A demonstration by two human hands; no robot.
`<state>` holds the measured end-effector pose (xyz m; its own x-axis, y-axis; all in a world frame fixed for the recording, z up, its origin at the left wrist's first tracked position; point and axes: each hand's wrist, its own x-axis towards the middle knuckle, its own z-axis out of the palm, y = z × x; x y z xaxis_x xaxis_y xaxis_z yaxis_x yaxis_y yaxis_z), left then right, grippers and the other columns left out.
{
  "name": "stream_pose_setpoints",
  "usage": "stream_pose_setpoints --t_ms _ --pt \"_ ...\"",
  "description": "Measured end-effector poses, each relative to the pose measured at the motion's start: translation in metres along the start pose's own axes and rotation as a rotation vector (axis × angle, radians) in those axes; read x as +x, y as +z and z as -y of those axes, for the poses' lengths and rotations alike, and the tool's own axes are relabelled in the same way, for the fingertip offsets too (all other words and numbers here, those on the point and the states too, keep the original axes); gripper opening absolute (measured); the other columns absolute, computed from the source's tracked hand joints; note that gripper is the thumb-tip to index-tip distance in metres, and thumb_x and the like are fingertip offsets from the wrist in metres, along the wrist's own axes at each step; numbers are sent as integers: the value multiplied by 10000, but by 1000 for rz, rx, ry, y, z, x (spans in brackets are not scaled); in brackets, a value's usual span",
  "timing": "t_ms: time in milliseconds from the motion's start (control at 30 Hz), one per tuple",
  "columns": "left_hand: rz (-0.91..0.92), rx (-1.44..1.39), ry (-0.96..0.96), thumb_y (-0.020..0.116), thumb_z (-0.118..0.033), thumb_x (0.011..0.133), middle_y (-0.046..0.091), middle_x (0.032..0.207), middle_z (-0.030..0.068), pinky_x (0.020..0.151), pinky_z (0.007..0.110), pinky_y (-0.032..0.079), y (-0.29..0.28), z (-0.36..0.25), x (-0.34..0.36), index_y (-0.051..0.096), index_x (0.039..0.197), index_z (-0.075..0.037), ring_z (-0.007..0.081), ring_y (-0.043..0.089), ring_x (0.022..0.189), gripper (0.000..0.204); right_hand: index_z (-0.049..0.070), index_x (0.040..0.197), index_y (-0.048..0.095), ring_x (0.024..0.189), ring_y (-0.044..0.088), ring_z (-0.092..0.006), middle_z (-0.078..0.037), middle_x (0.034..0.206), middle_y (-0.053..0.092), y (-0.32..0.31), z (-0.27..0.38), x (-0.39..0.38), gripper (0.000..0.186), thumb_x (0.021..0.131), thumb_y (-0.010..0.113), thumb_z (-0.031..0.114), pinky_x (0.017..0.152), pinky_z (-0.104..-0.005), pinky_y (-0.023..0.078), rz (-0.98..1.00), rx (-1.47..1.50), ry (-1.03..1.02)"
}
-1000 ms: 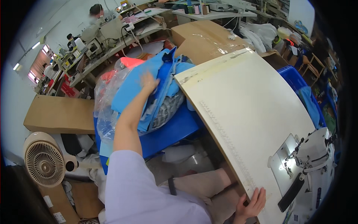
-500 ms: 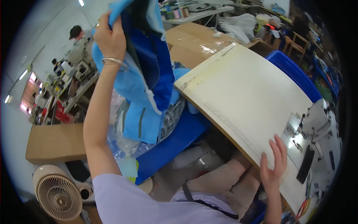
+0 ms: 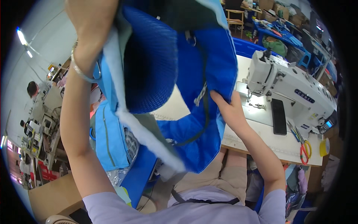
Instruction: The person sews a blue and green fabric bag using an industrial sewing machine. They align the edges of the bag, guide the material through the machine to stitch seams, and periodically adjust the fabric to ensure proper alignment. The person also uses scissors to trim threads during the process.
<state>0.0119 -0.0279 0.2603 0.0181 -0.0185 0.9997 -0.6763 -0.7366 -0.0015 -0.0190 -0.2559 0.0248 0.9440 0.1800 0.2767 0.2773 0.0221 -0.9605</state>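
A part-sewn blue bag (image 3: 220, 59) hangs in front of me, raised above the table. It has a bright blue lining, a blue mesh panel (image 3: 158, 71), light blue outer cloth and white padding along one edge. My left hand (image 3: 91, 22) grips its upper left part, high up; most of those fingers are hidden or cut off by the picture's edge. On the right side, my right hand (image 3: 233, 112) pinches the lining's edge, thumb on the inside and the other fingers behind the cloth. A cord with a metal clip (image 3: 190, 38) shows inside.
To the right, a white sewing machine (image 3: 298, 89) stands on a white table (image 3: 236, 143). Near it lie a black phone (image 3: 279, 116), scissors (image 3: 305, 151) and a yellow tape roll (image 3: 324, 147). A light blue piece with a zip (image 3: 108, 136) rests left. Other people sit far left.
The bag has come nearer and toward the right, spread wider. My right hand has left the tabletop and taken hold of the bag's edge. My view has turned right.
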Motion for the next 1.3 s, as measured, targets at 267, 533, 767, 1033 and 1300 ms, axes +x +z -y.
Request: stream_pose_setpoints --t_ms 267,533,767,1033,1300 --pt "267 216 351 679 -162 812 703 881 175 791 471 547 99 38 -20 714 893 -59 382 695 888 136 -22 1261 645 1029 637 -172 -108 1142 700 -16 -28 39 387 980 685 242 933 -326 492 -179 -12 111" --pt "530 345 92 649 -194 755 688 802 265 787 522 550 83 29 -49 713 816 -6 446 694 818 207 7 1511 486 1292 569 -254 -155 1408 609 15 -1 44 699 1007 593 480 1092 -411 434 -114 -23 -55" --pt "448 9 332 740 -211 886 649 704 32 574 325 432 59 -25 -75 737 954 -22 172 575 578 200 -23 1485 481 1294 545 -294 -187 1347 614 36 66 92 806 995 492 617 1072 -434 435 182 851 334" --pt "1239 -430 454 674 -187 773 629 852 78 560 296 449 -59 -69 -244 707 1028 -60 140 571 660 286 -39 971 671 829 696 -319 -193 893 707 -13 151 186 619 1050 467 540 849 -442 587 640 840 -128" --pt "713 -783 679 654 -169 803 715 1023 141 666 317 522 -87 -139 -166 726 1090 -12 198 627 738 335 -10 1143 652 909 699 -328 -182 964 709 68 69 49 386 934 559 302 845 -446 570 764 -244 -40"
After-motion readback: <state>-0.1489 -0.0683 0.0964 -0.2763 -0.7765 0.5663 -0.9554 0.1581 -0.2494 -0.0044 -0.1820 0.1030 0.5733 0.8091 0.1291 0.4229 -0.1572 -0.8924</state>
